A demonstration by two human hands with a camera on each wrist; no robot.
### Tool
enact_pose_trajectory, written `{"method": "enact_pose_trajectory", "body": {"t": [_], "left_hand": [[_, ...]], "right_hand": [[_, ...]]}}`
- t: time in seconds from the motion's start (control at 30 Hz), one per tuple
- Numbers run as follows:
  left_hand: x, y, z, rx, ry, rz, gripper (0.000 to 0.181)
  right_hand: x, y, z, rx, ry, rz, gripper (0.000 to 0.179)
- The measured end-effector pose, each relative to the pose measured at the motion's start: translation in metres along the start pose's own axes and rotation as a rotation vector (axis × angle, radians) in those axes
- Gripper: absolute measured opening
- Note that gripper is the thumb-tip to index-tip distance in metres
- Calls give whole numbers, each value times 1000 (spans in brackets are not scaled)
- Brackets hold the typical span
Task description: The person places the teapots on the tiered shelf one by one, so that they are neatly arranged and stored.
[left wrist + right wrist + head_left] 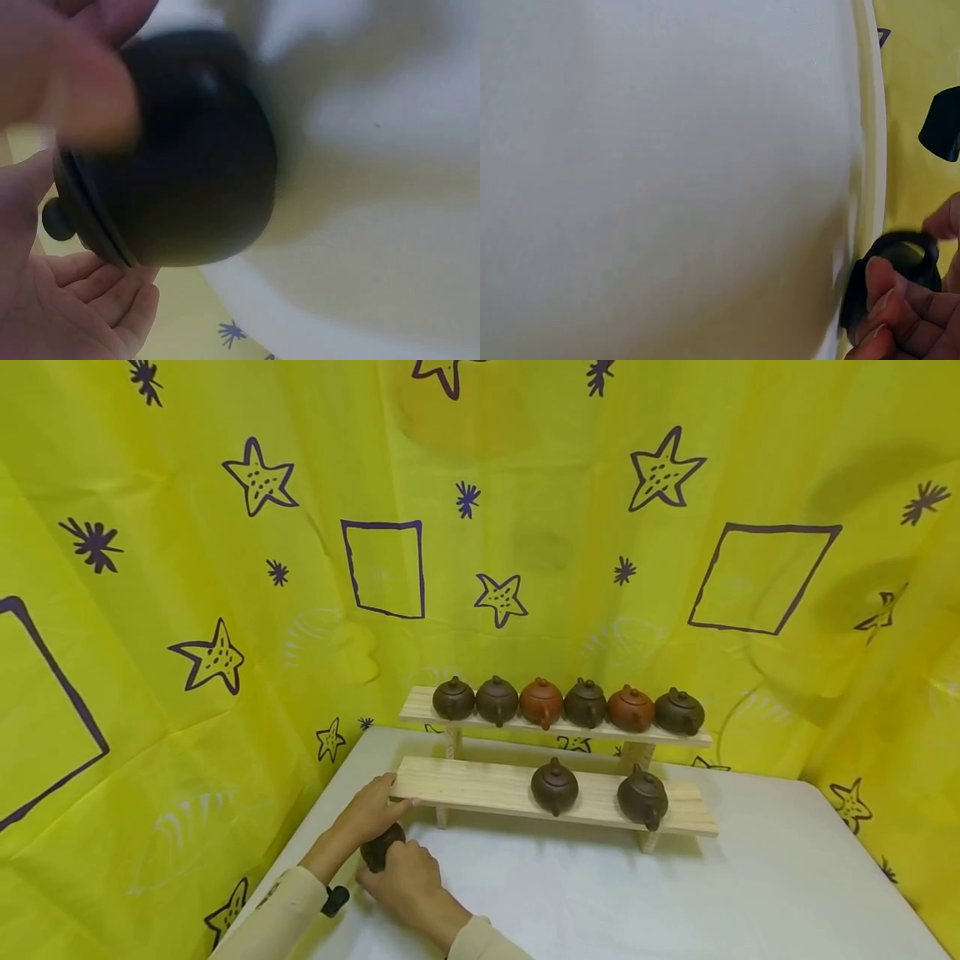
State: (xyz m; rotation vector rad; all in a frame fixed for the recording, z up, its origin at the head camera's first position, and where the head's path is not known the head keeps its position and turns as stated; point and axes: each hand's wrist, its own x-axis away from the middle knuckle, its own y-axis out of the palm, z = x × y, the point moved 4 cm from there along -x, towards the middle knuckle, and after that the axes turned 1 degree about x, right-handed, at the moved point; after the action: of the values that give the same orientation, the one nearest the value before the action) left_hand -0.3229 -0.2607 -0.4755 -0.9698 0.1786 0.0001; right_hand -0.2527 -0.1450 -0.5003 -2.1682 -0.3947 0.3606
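My right hand (408,881) holds a dark brown teapot (381,845) low at the left side of the table. In the right wrist view, its curled fingers (904,319) grip the pot beside the looped handle (904,238). My left hand (375,806) reaches over the pot with fingers extended, near the left end of the lower wooden shelf (465,783). The left wrist view shows the teapot (187,165) large, its lid knob (58,219) facing the left palm. Blurred fingers overlap its upper part there.
On the lower shelf stand two dark teapots (555,787), (642,797) toward the right. The upper shelf (416,703) carries a row of several brown and reddish teapots (542,702). A yellow patterned curtain (315,568) surrounds the white table (585,893).
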Motion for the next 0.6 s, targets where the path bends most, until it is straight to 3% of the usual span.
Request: {"method": "enact_pose_trajectory", "body": {"t": [0.2,0.43,0.6], "left_hand": [[-1,0,2,2,2,-1,72],[-2,-1,2,-12,10,-11,72],[-2,-1,3,-10,12,-14,74]], "right_hand": [[-5,-9,3,118,-2,64,34],[-9,-10,5,252,-33,42,46],[-8,-9,5,285,-71,25,41]]}}
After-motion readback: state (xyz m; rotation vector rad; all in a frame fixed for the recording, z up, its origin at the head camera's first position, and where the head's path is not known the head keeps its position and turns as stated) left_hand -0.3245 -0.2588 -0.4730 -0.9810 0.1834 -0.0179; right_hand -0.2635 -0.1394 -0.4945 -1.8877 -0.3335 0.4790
